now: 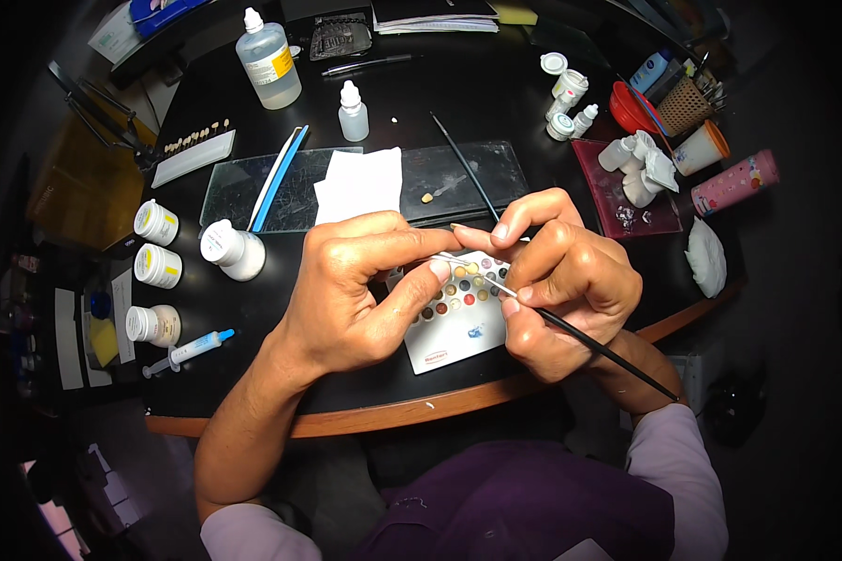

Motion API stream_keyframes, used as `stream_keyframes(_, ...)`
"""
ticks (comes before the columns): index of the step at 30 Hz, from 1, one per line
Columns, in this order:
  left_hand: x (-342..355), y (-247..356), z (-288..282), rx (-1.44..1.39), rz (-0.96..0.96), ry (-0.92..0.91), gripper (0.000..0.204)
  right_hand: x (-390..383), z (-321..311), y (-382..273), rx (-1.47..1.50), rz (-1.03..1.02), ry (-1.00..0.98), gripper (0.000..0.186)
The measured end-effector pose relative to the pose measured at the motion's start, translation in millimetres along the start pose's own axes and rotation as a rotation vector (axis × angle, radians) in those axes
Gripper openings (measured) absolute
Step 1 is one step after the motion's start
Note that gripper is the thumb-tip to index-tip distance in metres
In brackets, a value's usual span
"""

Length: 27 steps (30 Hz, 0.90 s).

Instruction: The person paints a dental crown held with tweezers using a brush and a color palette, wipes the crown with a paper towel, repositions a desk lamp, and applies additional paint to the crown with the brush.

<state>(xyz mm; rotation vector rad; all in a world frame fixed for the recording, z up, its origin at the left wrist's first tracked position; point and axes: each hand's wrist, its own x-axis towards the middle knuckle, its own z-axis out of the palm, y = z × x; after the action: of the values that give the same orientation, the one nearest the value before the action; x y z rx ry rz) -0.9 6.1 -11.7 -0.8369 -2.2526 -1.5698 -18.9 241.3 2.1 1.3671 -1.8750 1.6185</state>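
Note:
My right hand (575, 280) grips a fine brush (613, 356) with a black handle and a pale metal ferrule. The brush's tip points left, toward the fingertips of my left hand (365, 280). There my left thumb and index finger pinch together on something small and thin that I cannot make out. Both hands are above a white palette card (458, 341) with rows of small coloured paste wells, partly covered by my fingers. A second dark brush (466, 168) slants across a glass slab (492, 170), its lower end close to my right index finger.
White jars (156, 222) and a syringe (189, 352) stand or lie at left. White paper (357, 184) and tweezers (279, 178) rest on another glass slab (229, 192). Bottles (271, 67) stand at the back. A red tray (617, 210) holds small bottles at right.

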Motion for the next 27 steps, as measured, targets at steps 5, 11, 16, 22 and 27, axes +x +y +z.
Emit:
stream_keyframes(5,-0.1,0.1,1.1,-0.008,0.004,0.005,0.027,-0.9,-0.6,0.3,-0.007,0.002,-0.001,0.017)
stream_keyframes(11,1.0,1.9,0.8,-0.007,0.002,0.002,0.028,-0.5,-0.2,-0.8,-0.014,0.003,0.002,0.017)
stream_keyframes(16,0.8,1.9,1.1,-0.010,-0.008,0.001,0.027,-0.9,-0.3,-1.0,-0.023,0.004,0.000,0.017)
stream_keyframes(22,-0.2,1.2,1.1,0.003,-0.012,0.008,0.025,-0.4,1.7,-0.4,-0.025,-0.012,0.004,0.019)
stream_keyframes(27,0.6,7.3,-4.7,0.047,-0.059,-0.076,0.030,-0.6,2.3,-0.8,-0.020,-0.024,0.005,0.020)
